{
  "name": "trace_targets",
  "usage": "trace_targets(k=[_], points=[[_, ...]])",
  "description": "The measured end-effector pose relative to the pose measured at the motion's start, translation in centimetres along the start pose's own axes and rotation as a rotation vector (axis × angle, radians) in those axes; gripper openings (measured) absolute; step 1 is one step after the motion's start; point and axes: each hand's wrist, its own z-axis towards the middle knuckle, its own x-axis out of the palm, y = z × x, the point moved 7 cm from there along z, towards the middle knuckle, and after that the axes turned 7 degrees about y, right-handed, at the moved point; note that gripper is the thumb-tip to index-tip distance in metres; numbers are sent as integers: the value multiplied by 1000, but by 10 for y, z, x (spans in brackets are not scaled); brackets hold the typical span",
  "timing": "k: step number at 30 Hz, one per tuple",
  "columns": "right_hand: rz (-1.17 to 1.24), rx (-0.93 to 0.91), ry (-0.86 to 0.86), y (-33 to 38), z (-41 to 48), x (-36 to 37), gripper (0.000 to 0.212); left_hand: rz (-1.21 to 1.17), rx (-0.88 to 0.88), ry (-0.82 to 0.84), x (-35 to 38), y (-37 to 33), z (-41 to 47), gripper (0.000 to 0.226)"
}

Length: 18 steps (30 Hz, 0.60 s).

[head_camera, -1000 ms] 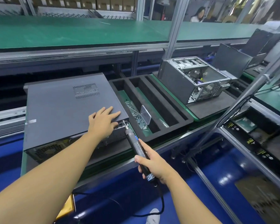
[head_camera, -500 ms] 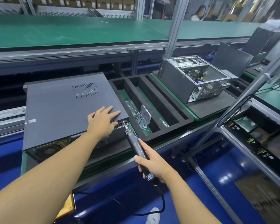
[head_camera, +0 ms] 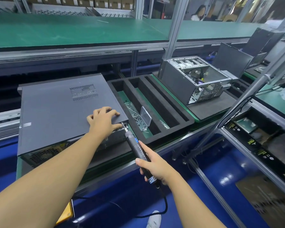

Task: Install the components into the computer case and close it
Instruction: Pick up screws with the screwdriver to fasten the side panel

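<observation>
Left hand (head_camera: 104,120) lies flat on the closed case (head_camera: 56,109) at nine o'clock; right hand (head_camera: 156,168) grips a screwdriver (head_camera: 136,145), tip at its corner. Green shelf (head_camera: 72,30) at twelve, blue floor (head_camera: 127,193) at six.

The place is a factory assembly line for desktop computers. Long green-matted workbench shelves (head_camera: 72,30) on silver aluminium-profile posts (head_camera: 174,30) run across from 9 to 3 o'clock. A closed dark-grey metal computer case (head_camera: 56,112) lies at 11 o'clock, a slotted black foam tray (head_camera: 187,123) at 12, and an open grey steel chassis (head_camera: 176,81) at 1. Brown cardboard boxes (head_camera: 95,0) line the far shelf at 12. A black corded electric screwdriver (head_camera: 138,150) is at 6.
</observation>
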Motion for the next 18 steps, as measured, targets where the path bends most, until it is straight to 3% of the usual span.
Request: trace_targets(k=[18], points=[[68,24,3,3,2,8,79,-13,8,-33,-2,3,-1,42]])
